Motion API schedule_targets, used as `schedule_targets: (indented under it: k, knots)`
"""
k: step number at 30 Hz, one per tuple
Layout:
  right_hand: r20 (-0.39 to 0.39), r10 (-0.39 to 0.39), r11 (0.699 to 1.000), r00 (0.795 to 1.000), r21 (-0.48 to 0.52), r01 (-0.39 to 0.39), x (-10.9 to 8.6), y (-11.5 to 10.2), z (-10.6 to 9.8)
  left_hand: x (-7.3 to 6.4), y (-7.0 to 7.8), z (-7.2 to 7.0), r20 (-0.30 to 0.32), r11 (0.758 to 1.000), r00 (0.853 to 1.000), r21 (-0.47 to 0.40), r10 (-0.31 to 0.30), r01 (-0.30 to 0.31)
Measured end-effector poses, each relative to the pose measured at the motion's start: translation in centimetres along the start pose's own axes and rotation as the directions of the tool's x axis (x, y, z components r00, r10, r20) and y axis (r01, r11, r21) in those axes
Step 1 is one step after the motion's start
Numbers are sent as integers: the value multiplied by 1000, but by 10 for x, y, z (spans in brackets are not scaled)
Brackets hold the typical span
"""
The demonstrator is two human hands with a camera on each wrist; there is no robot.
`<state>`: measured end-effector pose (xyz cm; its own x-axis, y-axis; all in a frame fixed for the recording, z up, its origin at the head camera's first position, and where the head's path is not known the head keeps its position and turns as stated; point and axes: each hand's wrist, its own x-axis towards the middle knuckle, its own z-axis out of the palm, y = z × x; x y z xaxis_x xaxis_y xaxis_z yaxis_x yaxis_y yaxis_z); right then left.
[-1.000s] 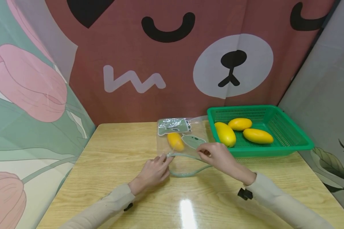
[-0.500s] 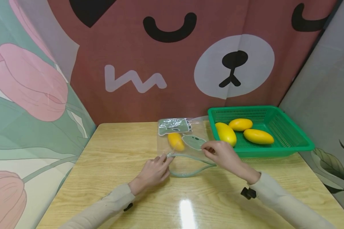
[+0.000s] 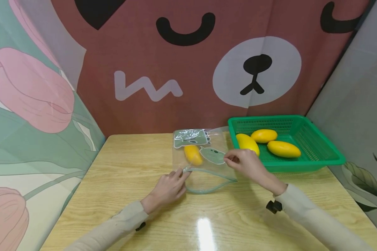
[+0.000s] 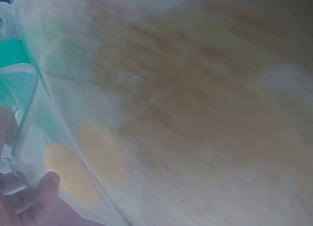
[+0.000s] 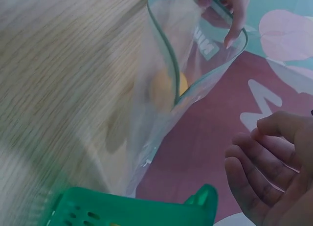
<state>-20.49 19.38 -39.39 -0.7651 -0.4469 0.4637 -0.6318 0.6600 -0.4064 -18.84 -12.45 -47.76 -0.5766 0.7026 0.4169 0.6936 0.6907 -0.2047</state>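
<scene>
A clear zip bag (image 3: 204,192) with a green zip edge and green cartoon prints lies on the table, its mouth gaping toward me. One yellow mango (image 3: 193,155) is inside it. My left hand (image 3: 168,190) pinches the left end of the zip edge; in the right wrist view its fingers (image 5: 238,13) straddle the rim. Just right of the bag, my right hand (image 3: 247,166) hovers with loosely curled fingers. Nothing shows between its thumb and fingers (image 5: 264,162) in the right wrist view. The left wrist view looks mostly through hazy plastic.
At the back right stands a green plastic basket (image 3: 304,166) with three yellow mangoes (image 3: 283,149) in it, close behind my right hand. The wooden table (image 3: 138,153) meets a printed cloth backdrop (image 3: 144,115) at its far edge.
My right hand has come away from the right end of the zip edge and moved right toward the basket, leaving the bag's mouth spread. My left hand has stayed in place.
</scene>
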Motion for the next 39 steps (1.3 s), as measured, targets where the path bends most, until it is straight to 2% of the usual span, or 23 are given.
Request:
schedule_targets:
  k: [9, 17, 31, 39]
  knots:
    - [-26, 61, 997, 998, -51, -62, 4, 17, 0, 0, 0, 1, 5, 1000, 1000, 1, -5, 5]
    - [-91, 55, 996, 994, -69, -61, 7, 27, -3, 1, 0, 2, -6, 1000, 1000, 5, -3, 3]
    - [-142, 102, 986, 985, -115, -119, 4, 49, -6, 1, 0, 1, 2, 1000, 1000, 9, -1, 1]
    - [-140, 127, 979, 982, -141, -146, 4, 62, -7, 2, -1, 2, -5, 1000, 1000, 12, 4, -4]
